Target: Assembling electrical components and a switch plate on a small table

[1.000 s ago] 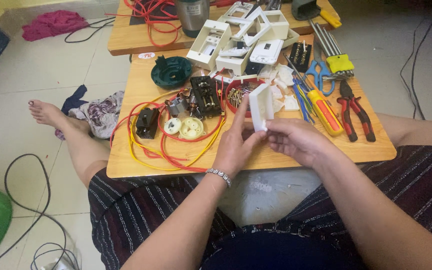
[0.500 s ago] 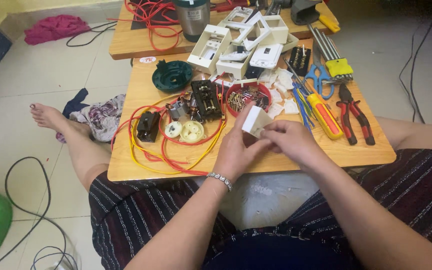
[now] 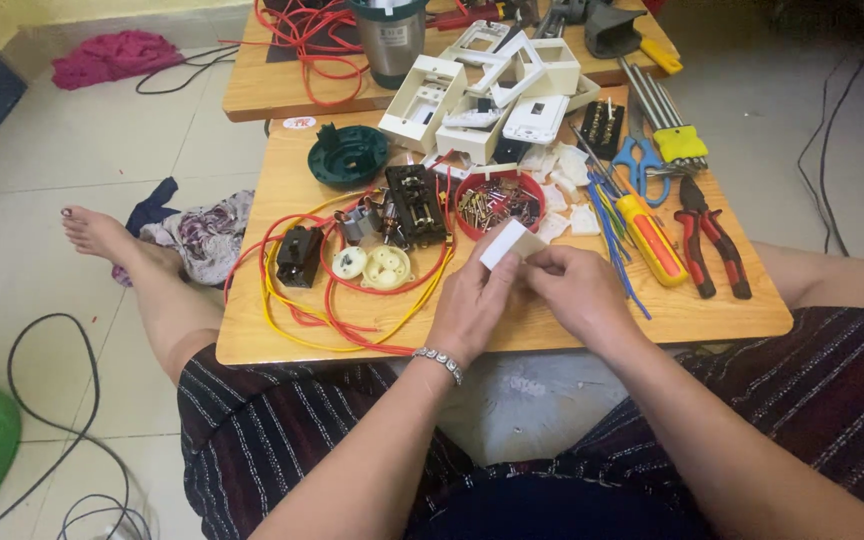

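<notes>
Both hands meet over the near edge of a low wooden table (image 3: 732, 315). My left hand (image 3: 474, 300) and my right hand (image 3: 574, 285) together grip a small white plastic plate (image 3: 510, 242), held tilted just above the tabletop. A silver bracelet (image 3: 439, 362) circles my left wrist. Right behind the hands stands a red bowl (image 3: 497, 205) full of small metal screws and contacts.
Red and yellow wires (image 3: 337, 300) loop around black and white motor parts at the left. A yellow screwdriver (image 3: 650, 240), red pliers (image 3: 712, 245) and blue scissors (image 3: 637, 160) lie at the right. White socket housings (image 3: 482, 90) and a green round part (image 3: 349, 155) sit further back.
The white plate was held upright and higher a second ago; both hands have since lowered it toward the table edge and turned it flatter.
</notes>
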